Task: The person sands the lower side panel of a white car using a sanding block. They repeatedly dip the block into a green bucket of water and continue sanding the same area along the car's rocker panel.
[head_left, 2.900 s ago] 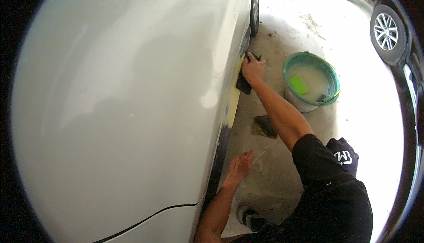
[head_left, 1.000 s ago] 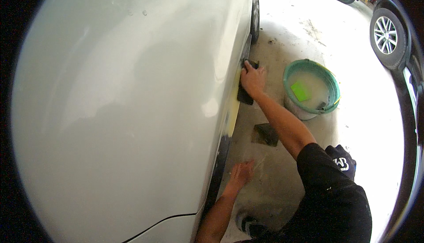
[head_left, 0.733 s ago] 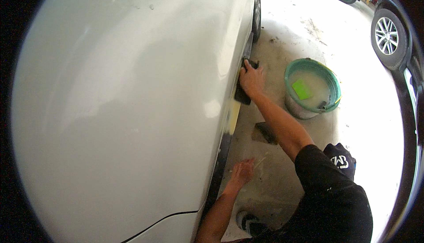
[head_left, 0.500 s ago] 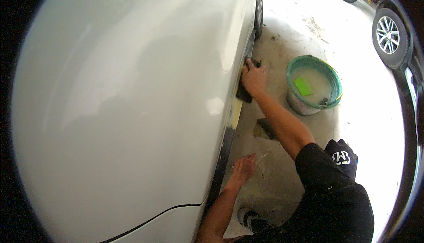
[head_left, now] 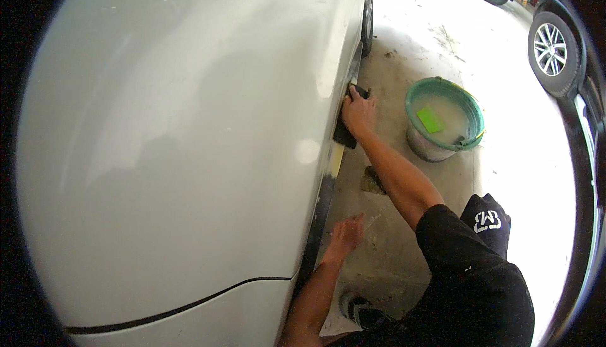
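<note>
My right hand point(head_left: 358, 115) grips a black sanding block point(head_left: 344, 134) and presses it against the lower edge of a white car panel point(head_left: 221, 158). Thumb and fingers wrap over the block. Around it, the edge shows a pale yellow patch point(head_left: 335, 161) and dull grey areas. My left hand point(head_left: 347, 233) hangs in the air beside the dark lower trim point(head_left: 315, 233), touching nothing that I can see. Its fingers are loosely bent, partly blurred and hold nothing visible. Under my right forearm a dark block with a yellowish-brown side point(head_left: 372, 181) lies on the floor.
A green-rimmed bucket point(head_left: 413, 123) of cloudy water stands right of my right hand, with a bright green flat piece point(head_left: 429, 120) in it. My shoe point(head_left: 361, 309) is on the concrete floor below. Another vehicle's wheel point(head_left: 550, 50) stands at far right.
My right hand and the block have shifted slightly down and left along the panel's edge. The left hand stays nearly in place, its fingers now more bent. The whole view has shifted a little.
</note>
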A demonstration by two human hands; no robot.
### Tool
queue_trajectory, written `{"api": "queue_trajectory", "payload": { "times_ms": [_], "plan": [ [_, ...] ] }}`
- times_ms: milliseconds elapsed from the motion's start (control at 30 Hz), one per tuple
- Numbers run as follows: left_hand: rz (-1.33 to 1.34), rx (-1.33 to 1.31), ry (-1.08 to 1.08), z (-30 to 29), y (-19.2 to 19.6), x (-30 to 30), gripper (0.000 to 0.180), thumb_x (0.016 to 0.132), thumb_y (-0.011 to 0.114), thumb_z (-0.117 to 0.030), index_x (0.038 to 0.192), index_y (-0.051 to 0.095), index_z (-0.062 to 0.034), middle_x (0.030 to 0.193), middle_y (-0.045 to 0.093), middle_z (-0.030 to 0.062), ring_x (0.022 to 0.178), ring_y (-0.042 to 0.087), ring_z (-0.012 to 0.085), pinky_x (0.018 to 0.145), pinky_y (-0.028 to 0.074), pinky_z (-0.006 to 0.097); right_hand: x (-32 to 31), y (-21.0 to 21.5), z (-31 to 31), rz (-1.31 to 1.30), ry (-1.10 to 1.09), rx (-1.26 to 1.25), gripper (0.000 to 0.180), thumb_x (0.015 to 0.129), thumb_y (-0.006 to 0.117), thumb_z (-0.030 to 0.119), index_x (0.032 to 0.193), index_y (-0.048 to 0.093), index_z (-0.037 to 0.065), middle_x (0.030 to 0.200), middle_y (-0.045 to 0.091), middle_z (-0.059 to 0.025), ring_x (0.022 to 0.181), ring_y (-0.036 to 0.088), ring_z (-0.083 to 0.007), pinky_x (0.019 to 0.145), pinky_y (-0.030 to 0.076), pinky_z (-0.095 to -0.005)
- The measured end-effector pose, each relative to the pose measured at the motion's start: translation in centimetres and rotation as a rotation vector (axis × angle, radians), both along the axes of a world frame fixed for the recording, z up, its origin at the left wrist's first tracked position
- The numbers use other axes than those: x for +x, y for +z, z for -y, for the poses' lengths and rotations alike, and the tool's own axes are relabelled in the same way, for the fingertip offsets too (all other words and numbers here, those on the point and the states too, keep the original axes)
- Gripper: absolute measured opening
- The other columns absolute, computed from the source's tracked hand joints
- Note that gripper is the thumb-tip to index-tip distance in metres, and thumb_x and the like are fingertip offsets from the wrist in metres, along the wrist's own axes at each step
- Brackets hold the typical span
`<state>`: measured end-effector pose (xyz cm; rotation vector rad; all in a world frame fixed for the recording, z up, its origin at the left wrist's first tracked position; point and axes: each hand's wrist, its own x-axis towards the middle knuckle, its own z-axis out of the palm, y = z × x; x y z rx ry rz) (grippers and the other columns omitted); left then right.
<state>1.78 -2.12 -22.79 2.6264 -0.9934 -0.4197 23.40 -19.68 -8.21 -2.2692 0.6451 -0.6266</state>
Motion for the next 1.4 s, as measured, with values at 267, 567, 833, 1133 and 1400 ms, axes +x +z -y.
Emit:
{"api": "queue_trajectory", "payload": {
  "times_ms": [267,567,833,1133,1400],
  "plan": [
    [0.015,-0.086,0.039,-0.6,1.7,0.0,0.028,0.085,0.055,-0.012,0.111,0.062,-0.0039,0.099,0.068,0.0172,0.089,0.066,0.0333,0.078,0.052,0.044,-0.4,-0.7,-0.6,0.008,-0.014,-0.008,0.043,0.090,0.053,0.030,0.132,0.056,0.019,0.119,0.042,-0.0373,0.109,0.048,-0.0534,0.095,0.043,-0.0516],
    [0.024,-0.088,0.022,-0.1,0.5,0.2,0.030,0.086,0.053,-0.012,0.114,0.060,-0.0019,0.101,0.067,0.0184,0.091,0.065,0.0344,0.079,0.052,0.044,0.0,-1.9,-0.9,0.091,-0.049,-0.138,0.045,0.089,0.055,0.030,0.131,0.056,0.017,0.113,0.046,-0.0331,0.105,0.049,-0.0495,0.092,0.043,-0.0534],
    [0.029,-0.008,0.016,-0.9,0.2,-0.3,0.039,0.088,0.050,-0.015,0.126,0.056,-0.0059,0.108,0.066,0.0179,0.097,0.064,0.0345,0.086,0.050,0.044,-0.2,-1.3,-1.7,0.078,-0.035,-0.105,0.044,0.089,0.055,0.032,0.130,0.057,0.017,0.113,0.045,-0.0324,0.105,0.050,-0.0491,0.092,0.044,-0.0523],
    [-0.123,0.081,0.032,-1.2,0.5,1.1,0.038,0.087,0.050,-0.013,0.124,0.057,-0.0068,0.108,0.065,0.0186,0.093,0.065,0.0357,0.081,0.051,0.046,2.0,-0.3,0.1,-0.003,-0.022,0.013,0.043,0.090,0.052,0.031,0.131,0.057,0.023,0.122,0.043,-0.0353,0.111,0.048,-0.0480,0.097,0.042,-0.0513],
    [-0.060,-0.018,0.043,-1.0,0.5,0.2,0.038,0.086,0.051,-0.015,0.122,0.057,-0.0043,0.107,0.066,0.0178,0.094,0.065,0.0354,0.082,0.051,0.046,1.4,0.8,0.3,-0.097,0.071,-0.015,0.044,0.091,0.051,0.031,0.134,0.054,0.020,0.133,0.036,-0.0405,0.120,0.042,-0.0528,0.103,0.036,-0.0543]
  ]
}}
